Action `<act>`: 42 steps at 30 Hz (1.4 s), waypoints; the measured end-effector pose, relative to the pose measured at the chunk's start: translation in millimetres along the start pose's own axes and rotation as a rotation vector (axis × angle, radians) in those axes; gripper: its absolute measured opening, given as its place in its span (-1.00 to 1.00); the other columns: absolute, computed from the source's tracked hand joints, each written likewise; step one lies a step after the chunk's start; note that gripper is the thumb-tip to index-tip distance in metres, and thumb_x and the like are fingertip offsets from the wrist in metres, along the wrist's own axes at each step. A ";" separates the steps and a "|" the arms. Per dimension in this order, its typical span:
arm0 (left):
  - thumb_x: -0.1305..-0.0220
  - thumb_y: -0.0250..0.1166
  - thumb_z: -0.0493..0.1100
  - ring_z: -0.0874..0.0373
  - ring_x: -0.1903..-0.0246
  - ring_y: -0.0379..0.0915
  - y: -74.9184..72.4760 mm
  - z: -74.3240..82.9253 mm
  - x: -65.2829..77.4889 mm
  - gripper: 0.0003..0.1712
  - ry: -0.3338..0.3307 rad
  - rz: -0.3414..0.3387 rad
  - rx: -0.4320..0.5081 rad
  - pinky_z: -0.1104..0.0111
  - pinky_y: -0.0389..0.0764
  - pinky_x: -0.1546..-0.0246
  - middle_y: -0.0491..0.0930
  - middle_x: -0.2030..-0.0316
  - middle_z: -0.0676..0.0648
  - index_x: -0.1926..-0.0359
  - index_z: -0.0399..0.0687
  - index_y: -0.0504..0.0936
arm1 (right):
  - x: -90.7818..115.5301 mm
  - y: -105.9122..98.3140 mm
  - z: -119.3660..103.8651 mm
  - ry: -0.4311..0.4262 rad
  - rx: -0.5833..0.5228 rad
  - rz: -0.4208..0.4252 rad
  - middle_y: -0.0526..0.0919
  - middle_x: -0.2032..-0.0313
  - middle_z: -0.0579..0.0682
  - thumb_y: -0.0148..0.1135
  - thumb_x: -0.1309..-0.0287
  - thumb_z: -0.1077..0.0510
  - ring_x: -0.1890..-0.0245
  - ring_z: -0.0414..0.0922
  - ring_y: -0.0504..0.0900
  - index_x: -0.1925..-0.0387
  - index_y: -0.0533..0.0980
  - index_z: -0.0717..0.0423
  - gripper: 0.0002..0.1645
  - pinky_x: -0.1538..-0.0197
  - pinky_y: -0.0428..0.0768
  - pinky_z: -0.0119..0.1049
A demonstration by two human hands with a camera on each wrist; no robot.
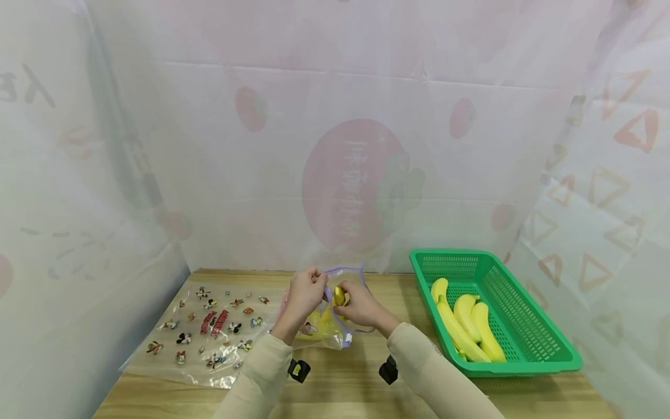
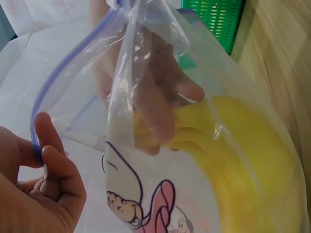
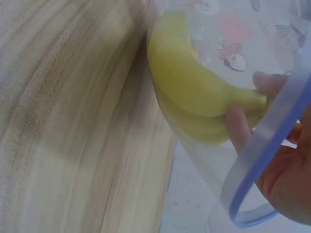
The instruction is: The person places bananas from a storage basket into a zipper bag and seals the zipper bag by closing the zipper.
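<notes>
We judge the work only partly done, since the left hand (image 1: 305, 293) pinches with curled fingers (image 2: 64, 178) the rim (image 3: 270, 153) of the unsealed zip bag (image 1: 325, 341), the right hand (image 1: 360, 305) grips the bagged bananas (image 3: 189, 82) by the stem inside it, and other bananas (image 1: 456, 331) lie in the green basket (image 1: 526, 308)

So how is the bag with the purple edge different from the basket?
The bag is see-through with cartoon pictures, but the basket is green with lots of little holes. The bag looks smaller than the basket. The left hand pinches the bag's edge and the right hand reaches inside it, while no hand touches the basket. Both are open and have yellow bananas inside.
</notes>
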State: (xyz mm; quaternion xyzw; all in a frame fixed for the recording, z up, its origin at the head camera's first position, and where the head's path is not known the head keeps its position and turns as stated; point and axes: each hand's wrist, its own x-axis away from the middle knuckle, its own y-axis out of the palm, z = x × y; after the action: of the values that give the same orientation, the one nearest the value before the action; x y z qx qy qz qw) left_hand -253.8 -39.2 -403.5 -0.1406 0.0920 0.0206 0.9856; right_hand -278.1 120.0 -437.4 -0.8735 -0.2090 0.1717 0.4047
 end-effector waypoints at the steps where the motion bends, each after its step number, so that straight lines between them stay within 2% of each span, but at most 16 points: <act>1: -0.33 0.07 -0.24 0.07 0.67 0.54 0.0 0.3 -0.1 -0.79 0.002 -0.001 0.002 0.45 0.43 0.69 0.55 0.69 -0.03 0.43 -0.23 0.52 | -0.8 0.4 -0.2 0.008 0.013 0.008 0.50 0.39 -0.05 0.30 -0.13 0.20 0.52 -0.24 0.51 0.13 0.44 0.19 -0.71 0.49 0.53 -0.40; 6: -0.33 0.08 -0.24 0.04 0.65 0.54 -0.3 0.0 -1.5 -0.79 -0.013 0.000 0.012 0.44 0.44 0.67 0.55 0.70 -0.02 0.45 -0.20 0.51 | -3.6 0.7 -3.1 0.055 0.004 0.015 0.56 0.32 0.03 0.30 -0.13 0.19 0.55 -0.25 0.55 0.07 0.45 0.25 -0.64 0.49 0.56 -0.40; 11: -0.35 0.08 -0.21 -0.04 0.58 0.57 -1.0 0.7 -1.5 -0.79 -0.038 -0.007 0.014 0.41 0.49 0.61 0.56 0.67 -0.02 0.41 -0.20 0.51 | -3.4 2.4 -2.6 0.078 -0.092 -0.067 0.57 0.29 0.04 0.16 -0.24 0.22 0.50 -0.21 0.59 0.06 0.43 0.26 -0.73 0.45 0.59 -0.37; 14: -0.36 0.07 -0.20 -0.06 0.56 0.57 -1.0 -0.4 -2.4 -0.79 -0.040 -0.011 0.025 0.42 0.49 0.61 0.56 0.66 -0.03 0.40 -0.20 0.51 | -3.7 3.0 -2.9 0.090 -0.096 -0.094 0.57 0.24 0.05 0.07 -0.29 0.20 0.47 -0.20 0.59 -0.06 0.39 0.30 -0.65 0.45 0.58 -0.34; 20: -0.38 0.05 -0.20 0.03 0.59 0.53 -1.6 -1.1 -4.3 -0.79 -0.036 -0.031 0.054 0.43 0.48 0.60 0.54 0.66 -0.05 0.38 -0.21 0.49 | -4.3 2.8 -3.2 0.090 -0.082 -0.091 0.47 -0.08 0.24 0.03 -0.33 0.22 0.33 -0.14 0.64 -0.31 0.16 0.37 -0.41 0.35 0.60 -0.40; 24: -0.38 0.04 -0.20 0.05 0.64 0.46 -2.3 -0.8 -5.1 -0.79 -0.041 -0.017 0.044 0.48 0.34 0.71 0.54 0.65 -0.07 0.35 -0.22 0.50 | -0.8 0.5 -6.5 0.088 -0.064 -0.102 0.33 -0.22 0.33 0.03 -0.34 0.23 0.26 -0.06 0.67 -0.35 0.06 0.42 -0.34 0.31 0.61 -0.41; 26: -0.38 0.04 -0.19 0.11 0.70 0.38 -1.9 -1.0 -5.8 -0.79 -0.044 -0.012 0.035 0.50 0.24 0.75 0.54 0.65 -0.08 0.34 -0.22 0.50 | 2.3 -3.3 -10.1 0.083 -0.043 -0.105 0.31 -0.23 0.33 0.03 -0.34 0.23 0.24 -0.03 0.67 -0.34 0.09 0.42 -0.36 0.29 0.61 -0.39; 30: -0.38 0.04 -0.18 0.19 0.74 0.30 -0.3 -2.3 -8.1 -0.79 -0.045 -0.001 0.018 0.50 0.16 0.79 0.53 0.65 -0.08 0.31 -0.23 0.50 | 9.2 -17.6 -17.7 0.059 -0.062 -0.109 0.42 -0.14 0.32 0.00 -0.34 0.27 0.21 0.02 0.66 -0.23 0.28 0.40 -0.52 0.25 0.62 -0.30; 33: -0.38 0.05 -0.18 0.11 0.69 0.42 0.8 -2.4 -9.5 -0.80 -0.044 0.007 0.009 0.48 0.19 0.78 0.53 0.64 -0.07 0.28 -0.24 0.50 | 14.5 -33.4 -21.1 0.050 -0.092 -0.114 0.54 0.06 0.25 -0.02 -0.35 0.27 0.29 -0.02 0.66 -0.10 0.41 0.38 -0.64 0.29 0.63 -0.26; 36: -0.37 0.07 -0.17 0.04 0.62 0.52 2.1 -1.8 -9.9 -0.81 -0.047 0.013 0.003 0.47 0.23 0.77 0.54 0.64 -0.05 0.28 -0.23 0.50 | 20.5 -52.7 -21.2 0.054 -0.077 -0.104 0.59 0.25 0.11 0.01 -0.34 0.24 0.42 -0.07 0.64 0.03 0.50 0.34 -0.72 0.38 0.63 -0.25; 42: -0.35 0.11 -0.16 0.10 0.67 0.47 2.8 -1.7 -9.9 -0.82 -0.029 0.028 -0.006 0.46 0.22 0.77 0.52 0.65 -0.04 0.30 -0.22 0.51 | 28.2 -92.1 -3.0 0.104 -0.004 -0.053 0.58 0.38 -0.04 0.01 -0.35 0.17 0.49 -0.15 0.60 0.12 0.55 0.21 -0.75 0.42 0.60 -0.27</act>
State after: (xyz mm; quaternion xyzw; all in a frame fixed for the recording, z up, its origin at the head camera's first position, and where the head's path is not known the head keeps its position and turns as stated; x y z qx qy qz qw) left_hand -264.0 -37.2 -404.0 -0.1422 0.0796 0.0368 0.9859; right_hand -273.5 186.2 -367.5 -0.8762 -0.2112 0.1150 0.4177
